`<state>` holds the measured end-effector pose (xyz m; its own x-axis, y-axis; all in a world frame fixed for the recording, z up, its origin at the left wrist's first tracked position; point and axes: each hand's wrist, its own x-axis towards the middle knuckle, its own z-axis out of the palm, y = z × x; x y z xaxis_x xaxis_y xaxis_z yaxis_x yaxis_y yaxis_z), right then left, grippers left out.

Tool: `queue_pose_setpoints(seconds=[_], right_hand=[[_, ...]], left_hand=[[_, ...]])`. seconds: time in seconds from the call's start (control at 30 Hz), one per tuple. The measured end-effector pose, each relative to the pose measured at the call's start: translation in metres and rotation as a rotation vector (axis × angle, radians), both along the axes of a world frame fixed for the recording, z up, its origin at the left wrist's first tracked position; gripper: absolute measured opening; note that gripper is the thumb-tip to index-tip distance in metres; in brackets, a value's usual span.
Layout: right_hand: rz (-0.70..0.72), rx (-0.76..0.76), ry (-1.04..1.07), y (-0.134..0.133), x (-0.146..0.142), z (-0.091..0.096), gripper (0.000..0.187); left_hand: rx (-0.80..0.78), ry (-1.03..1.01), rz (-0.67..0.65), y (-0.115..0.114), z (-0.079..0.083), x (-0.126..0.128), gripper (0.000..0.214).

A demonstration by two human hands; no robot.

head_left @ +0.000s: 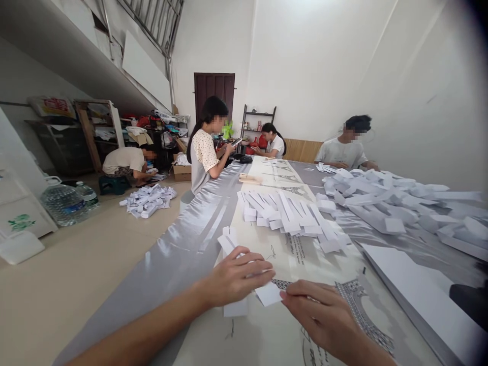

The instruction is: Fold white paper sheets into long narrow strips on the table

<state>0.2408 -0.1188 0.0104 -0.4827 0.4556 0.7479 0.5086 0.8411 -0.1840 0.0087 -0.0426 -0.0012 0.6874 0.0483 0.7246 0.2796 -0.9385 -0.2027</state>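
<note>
My left hand (238,274) lies on the table with its fingers curled over a white folded paper piece (267,294). My right hand (324,315) pinches the same piece at its right corner. Both hands rest on a large printed sheet (297,254) with black line drawings. Just beyond the left hand lies a small stack of folded white strips (227,240). Farther along the sheet lies a row of several folded white paper pieces (290,213).
A big heap of white folded pieces (400,201) covers the table's right side, with a stack of white sheets (415,287) near me. Three people sit along the long grey table (183,244); another person crouches on the floor by a paper pile (148,199). Water jugs (64,203) stand left.
</note>
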Motion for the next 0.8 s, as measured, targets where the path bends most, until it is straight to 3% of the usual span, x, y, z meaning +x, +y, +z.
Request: queue_pose_setpoints(seconds=[0.1, 0.23, 0.47, 0.6, 0.8], right_hand=[[-0.019, 0.087, 0.069, -0.003, 0.002, 0.007, 0.024], [-0.029, 0.088, 0.038, 0.005, 0.012, 0.016, 0.023], [-0.008, 0.155, -0.019, 0.019, 0.018, 0.011, 0.024], [-0.018, 0.053, 0.119, 0.030, 0.036, 0.008, 0.027], [-0.169, -0.291, 0.249, 0.051, 0.066, -0.004, 0.018]], left_hand=[[-0.074, 0.000, 0.011, 0.015, -0.003, -0.008, 0.026], [-0.068, 0.027, 0.039, 0.029, -0.001, -0.019, 0.026], [-0.025, 0.127, 0.085, 0.029, 0.001, -0.018, 0.026], [-0.054, 0.141, 0.116, 0.039, 0.002, -0.027, 0.033], [-0.120, 0.177, 0.252, 0.070, -0.003, -0.058, 0.026]])
